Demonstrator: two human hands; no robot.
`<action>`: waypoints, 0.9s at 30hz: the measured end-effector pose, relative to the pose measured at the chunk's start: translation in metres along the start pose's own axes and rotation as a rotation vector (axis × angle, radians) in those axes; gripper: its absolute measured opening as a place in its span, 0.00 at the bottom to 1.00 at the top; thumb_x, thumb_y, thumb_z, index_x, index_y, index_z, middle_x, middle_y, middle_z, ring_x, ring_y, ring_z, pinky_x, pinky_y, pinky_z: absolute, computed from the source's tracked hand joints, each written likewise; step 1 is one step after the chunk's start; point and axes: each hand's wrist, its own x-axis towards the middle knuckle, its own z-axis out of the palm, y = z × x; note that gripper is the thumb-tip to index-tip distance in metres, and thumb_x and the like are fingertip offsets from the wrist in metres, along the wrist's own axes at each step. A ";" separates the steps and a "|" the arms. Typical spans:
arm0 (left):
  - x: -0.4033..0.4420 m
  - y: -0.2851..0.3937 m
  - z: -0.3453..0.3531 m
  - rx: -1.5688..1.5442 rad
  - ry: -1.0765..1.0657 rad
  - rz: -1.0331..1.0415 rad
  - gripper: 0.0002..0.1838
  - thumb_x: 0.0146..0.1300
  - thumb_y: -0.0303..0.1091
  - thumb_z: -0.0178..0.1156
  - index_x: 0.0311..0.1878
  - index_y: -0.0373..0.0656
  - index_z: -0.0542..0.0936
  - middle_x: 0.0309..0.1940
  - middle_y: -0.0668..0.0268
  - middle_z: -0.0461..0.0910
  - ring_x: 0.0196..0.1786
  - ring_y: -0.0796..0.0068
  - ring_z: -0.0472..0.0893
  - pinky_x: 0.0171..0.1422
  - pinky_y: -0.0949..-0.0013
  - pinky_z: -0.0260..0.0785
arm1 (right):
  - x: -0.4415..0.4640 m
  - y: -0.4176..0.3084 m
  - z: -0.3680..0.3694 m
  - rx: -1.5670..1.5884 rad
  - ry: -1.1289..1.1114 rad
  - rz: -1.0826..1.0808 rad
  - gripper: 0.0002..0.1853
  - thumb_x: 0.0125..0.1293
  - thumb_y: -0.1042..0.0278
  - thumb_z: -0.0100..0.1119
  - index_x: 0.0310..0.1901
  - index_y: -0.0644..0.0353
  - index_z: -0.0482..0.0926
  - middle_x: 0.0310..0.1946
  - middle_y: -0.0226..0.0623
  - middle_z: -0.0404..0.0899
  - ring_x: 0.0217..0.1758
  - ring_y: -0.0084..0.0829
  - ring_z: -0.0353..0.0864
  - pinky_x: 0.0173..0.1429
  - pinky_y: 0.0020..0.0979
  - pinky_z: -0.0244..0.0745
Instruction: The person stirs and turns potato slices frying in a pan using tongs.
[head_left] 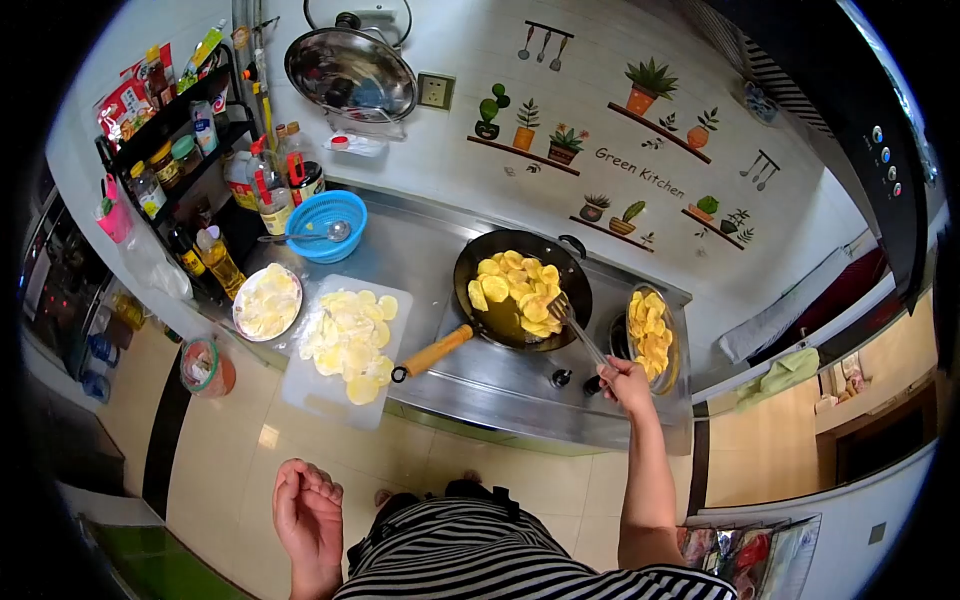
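Observation:
My right hand (627, 386) is closed round the handle of a metal slotted spatula (590, 345). The spatula's slotted head reaches into a dark wok (466, 262), touching yellow potato slices (512, 278) that lie in oil. The wok's wooden handle (437, 352) points toward the front left. Low in the view, my left hand (308, 515) hangs away from the counter, its fingers loosely curled, with nothing visible in them. Pale potato slices (350, 335) cover much of a white cutting board (300, 385), which overhangs the counter's front edge.
Browned slices (650, 335) fill a glass dish right of the wok. Left of the board stand a plate of pale coated slices (268, 300) and a blue basket (345, 225) with a ladle (335, 232). Bottles (272, 195) and a black rack (180, 110) line the left wall.

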 end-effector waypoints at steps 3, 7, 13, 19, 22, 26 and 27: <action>0.001 0.000 -0.001 -0.006 -0.012 -0.003 0.08 0.67 0.35 0.49 0.41 0.42 0.72 0.28 0.68 0.71 0.31 0.77 0.69 0.38 0.73 0.62 | 0.004 0.008 -0.001 0.013 0.031 -0.035 0.23 0.60 0.67 0.61 0.55 0.69 0.72 0.19 0.28 0.75 0.14 0.18 0.68 0.17 0.22 0.58; 0.001 0.000 -0.007 -0.011 0.001 0.004 0.07 0.67 0.35 0.49 0.40 0.42 0.72 0.29 0.68 0.72 0.31 0.77 0.69 0.37 0.73 0.63 | -0.002 0.005 -0.007 0.019 0.077 -0.013 0.22 0.61 0.67 0.61 0.55 0.68 0.73 0.19 0.28 0.74 0.14 0.19 0.68 0.17 0.21 0.59; 0.000 0.000 -0.013 -0.021 0.007 0.006 0.07 0.67 0.35 0.49 0.40 0.42 0.72 0.29 0.68 0.72 0.31 0.77 0.69 0.37 0.74 0.63 | 0.001 0.007 -0.020 0.134 0.120 0.024 0.21 0.61 0.67 0.61 0.55 0.65 0.74 0.19 0.29 0.75 0.14 0.19 0.69 0.17 0.21 0.60; -0.002 -0.001 -0.009 -0.017 0.000 -0.001 0.07 0.67 0.35 0.49 0.40 0.42 0.72 0.29 0.68 0.72 0.31 0.77 0.69 0.37 0.74 0.63 | 0.008 0.007 -0.027 0.281 0.103 0.097 0.17 0.61 0.67 0.60 0.50 0.64 0.76 0.19 0.30 0.74 0.14 0.20 0.68 0.17 0.20 0.60; -0.003 -0.001 -0.011 -0.010 -0.003 -0.002 0.07 0.67 0.35 0.49 0.40 0.42 0.72 0.29 0.68 0.72 0.31 0.77 0.69 0.38 0.74 0.62 | 0.009 0.008 -0.028 0.282 0.124 0.109 0.24 0.60 0.66 0.62 0.57 0.65 0.72 0.19 0.30 0.75 0.14 0.19 0.68 0.17 0.21 0.60; -0.006 -0.001 -0.011 -0.005 0.004 -0.009 0.07 0.67 0.36 0.49 0.40 0.43 0.71 0.29 0.69 0.72 0.32 0.78 0.69 0.38 0.74 0.62 | 0.013 0.012 -0.026 0.163 0.182 0.070 0.24 0.60 0.67 0.63 0.57 0.67 0.73 0.19 0.31 0.75 0.14 0.19 0.68 0.17 0.22 0.60; -0.006 -0.002 -0.011 -0.005 0.007 -0.011 0.07 0.67 0.36 0.49 0.40 0.43 0.71 0.29 0.69 0.72 0.32 0.77 0.69 0.38 0.74 0.62 | 0.014 0.013 -0.025 0.068 0.213 0.021 0.24 0.60 0.67 0.63 0.56 0.67 0.73 0.19 0.31 0.75 0.14 0.19 0.68 0.17 0.23 0.60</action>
